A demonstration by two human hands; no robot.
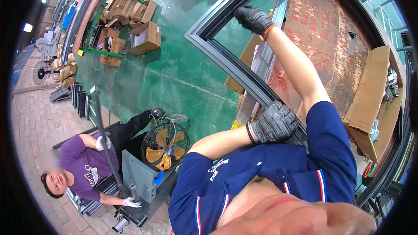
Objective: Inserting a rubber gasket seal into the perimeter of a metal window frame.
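Observation:
A dark grey metal window or door frame lies with its corner towards the left, its inside open. My left hand, in a grey knit glove, is close to my chest with its fingers folded at the frame's near side; it appears to grip the profile. My right arm reaches forward. My right hand, in a dark grey glove with an orange cuff, is at the inner edge of the frame's far side. Its fingers are curled and their tips are against the dark profile; anything between them is hidden.
A worn reddish-brown board lies under the frame. At right is an open cardboard box of metal fittings. A person in purple sits at lower left, holding a long dark strip. Beside them stands a fan. Boxes fill a green rack.

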